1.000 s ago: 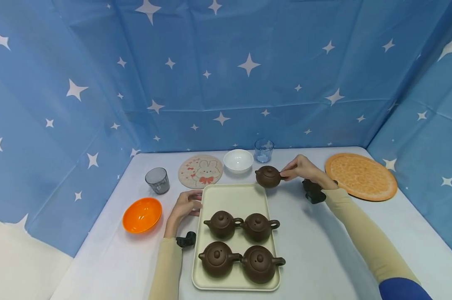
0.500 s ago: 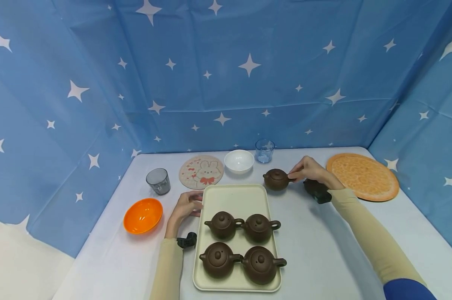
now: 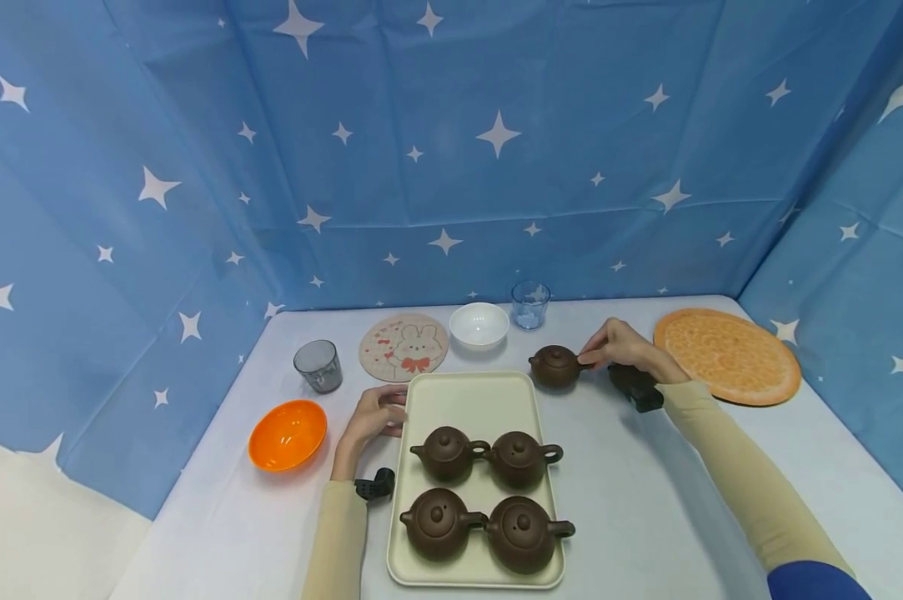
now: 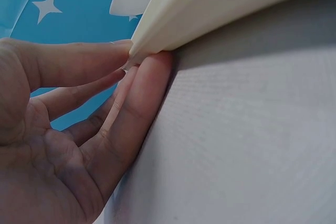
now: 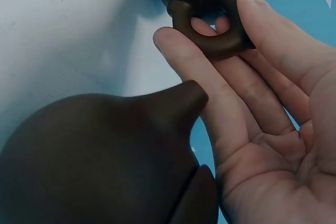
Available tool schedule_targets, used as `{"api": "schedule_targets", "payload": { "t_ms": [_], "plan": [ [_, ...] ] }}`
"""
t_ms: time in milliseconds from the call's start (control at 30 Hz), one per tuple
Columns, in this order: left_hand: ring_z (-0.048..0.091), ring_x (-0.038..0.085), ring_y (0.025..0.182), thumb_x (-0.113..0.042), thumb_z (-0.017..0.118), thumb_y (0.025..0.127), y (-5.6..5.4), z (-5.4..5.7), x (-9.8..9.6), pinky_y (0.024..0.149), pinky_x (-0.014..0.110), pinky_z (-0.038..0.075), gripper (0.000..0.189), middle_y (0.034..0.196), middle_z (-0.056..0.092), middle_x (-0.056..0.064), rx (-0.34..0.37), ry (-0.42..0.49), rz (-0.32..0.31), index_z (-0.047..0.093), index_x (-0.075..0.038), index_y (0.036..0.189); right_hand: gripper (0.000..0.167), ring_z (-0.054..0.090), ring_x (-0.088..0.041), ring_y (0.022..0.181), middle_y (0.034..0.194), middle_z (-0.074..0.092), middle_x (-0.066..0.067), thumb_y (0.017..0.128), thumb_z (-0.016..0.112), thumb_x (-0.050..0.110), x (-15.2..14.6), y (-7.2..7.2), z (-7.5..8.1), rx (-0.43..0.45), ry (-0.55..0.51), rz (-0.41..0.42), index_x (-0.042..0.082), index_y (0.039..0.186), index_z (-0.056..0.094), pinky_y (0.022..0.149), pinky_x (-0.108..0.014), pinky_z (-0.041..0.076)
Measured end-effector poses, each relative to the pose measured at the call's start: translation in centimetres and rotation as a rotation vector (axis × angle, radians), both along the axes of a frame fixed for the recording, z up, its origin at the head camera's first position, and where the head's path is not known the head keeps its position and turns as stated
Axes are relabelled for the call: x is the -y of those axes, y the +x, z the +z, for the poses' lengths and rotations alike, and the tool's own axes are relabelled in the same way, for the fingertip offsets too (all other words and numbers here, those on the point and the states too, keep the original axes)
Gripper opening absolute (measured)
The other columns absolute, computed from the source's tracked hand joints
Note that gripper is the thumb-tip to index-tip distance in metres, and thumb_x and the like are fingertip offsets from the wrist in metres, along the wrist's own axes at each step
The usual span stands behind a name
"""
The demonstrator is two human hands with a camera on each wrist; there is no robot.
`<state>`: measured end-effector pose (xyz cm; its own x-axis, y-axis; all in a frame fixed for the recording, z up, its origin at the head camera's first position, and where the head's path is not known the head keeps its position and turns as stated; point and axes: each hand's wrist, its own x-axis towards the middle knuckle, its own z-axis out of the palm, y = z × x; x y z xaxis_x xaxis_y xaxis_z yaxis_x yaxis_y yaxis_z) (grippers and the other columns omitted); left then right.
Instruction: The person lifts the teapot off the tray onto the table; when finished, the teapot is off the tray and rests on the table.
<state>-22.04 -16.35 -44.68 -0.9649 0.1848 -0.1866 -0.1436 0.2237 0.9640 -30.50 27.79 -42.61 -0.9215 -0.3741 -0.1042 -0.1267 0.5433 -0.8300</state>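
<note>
My right hand (image 3: 618,346) pinches the loop handle of a small dark brown teapot (image 3: 554,367), just off the tray's far right corner. In the right wrist view, thumb and fingers close on that handle (image 5: 212,45). A second brown teapot (image 5: 94,156) fills the lower left there; in the head view my right wrist mostly covers it. My left hand (image 3: 376,414) is at the left edge of the cream tray (image 3: 469,396). The left wrist view shows its fingers (image 4: 149,85) pinching the tray's rim. Several lidded teapots stand in two rows on the tray's near part.
An orange bowl (image 3: 288,435) and a grey glass (image 3: 318,367) stand at the left. Along the back are a round bunny mat (image 3: 403,347), a white bowl (image 3: 479,326) and a blue glass (image 3: 530,305). An orange-patterned round mat (image 3: 724,357) lies at the right.
My right hand has moved the small teapot rightward, away from the tray's far corner, and is nearly still over the last half second. My left hand stays at the tray's edge.
</note>
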Motion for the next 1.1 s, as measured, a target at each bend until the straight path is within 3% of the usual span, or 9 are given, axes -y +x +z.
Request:
{"api": "schedule_targets", "payload": {
  "t_ms": [400, 667, 900, 1100],
  "plan": [
    [0.065, 0.019, 0.075, 0.014, 0.057, 0.076, 0.0, -0.3, 0.0, 0.062, 0.04, 0.062, 0.056, 0.113, 0.055, 0.033, -0.006, 0.001, -0.013, 0.048, 0.013, 0.132, 0.014, 0.07, -0.033, 0.07, 0.082, 0.072, -0.021, 0.082, 0.071, 0.002, 0.3, 0.0, 0.1, -0.033, 0.108, 0.029, -0.011, 0.088, 0.073, 0.067, -0.04, 0.062],
    [0.064, 0.017, 0.072, 0.013, 0.06, 0.075, -1.5, -3.1, 0.4, 0.057, 0.038, 0.061, 0.057, 0.111, 0.059, 0.027, -0.014, -0.002, 0.04, 0.053, 0.007, 0.131, 0.014, 0.07, -0.035, 0.072, 0.083, 0.072, -0.02, 0.082, 0.071, 0.003, 0.5, 0.3, 0.1, -0.049, 0.138, 0.006, -0.009, 0.089, 0.073, 0.067, -0.041, 0.061],
    [0.065, 0.017, 0.071, 0.014, 0.06, 0.073, -1.4, -3.2, 0.3, 0.056, 0.037, 0.061, 0.056, 0.107, 0.061, 0.023, -0.014, -0.015, 0.056, 0.056, 0.005, 0.129, 0.016, 0.07, -0.033, 0.072, 0.082, 0.073, -0.015, 0.082, 0.072, 0.007, 0.6, 0.8, 0.8, -0.077, 0.186, -0.049, -0.006, 0.09, 0.075, 0.068, -0.042, 0.061],
    [0.066, 0.017, 0.073, 0.013, 0.06, 0.075, -1.5, -3.1, 0.3, 0.057, 0.037, 0.061, 0.055, 0.108, 0.06, 0.024, -0.017, -0.017, 0.053, 0.055, 0.006, 0.129, 0.021, 0.07, -0.029, 0.074, 0.087, 0.073, -0.017, 0.083, 0.072, 0.011, 0.9, 1.6, 2.1, -0.169, 0.196, -0.103, -0.006, 0.095, 0.074, 0.065, -0.038, 0.061]
  ]
}}
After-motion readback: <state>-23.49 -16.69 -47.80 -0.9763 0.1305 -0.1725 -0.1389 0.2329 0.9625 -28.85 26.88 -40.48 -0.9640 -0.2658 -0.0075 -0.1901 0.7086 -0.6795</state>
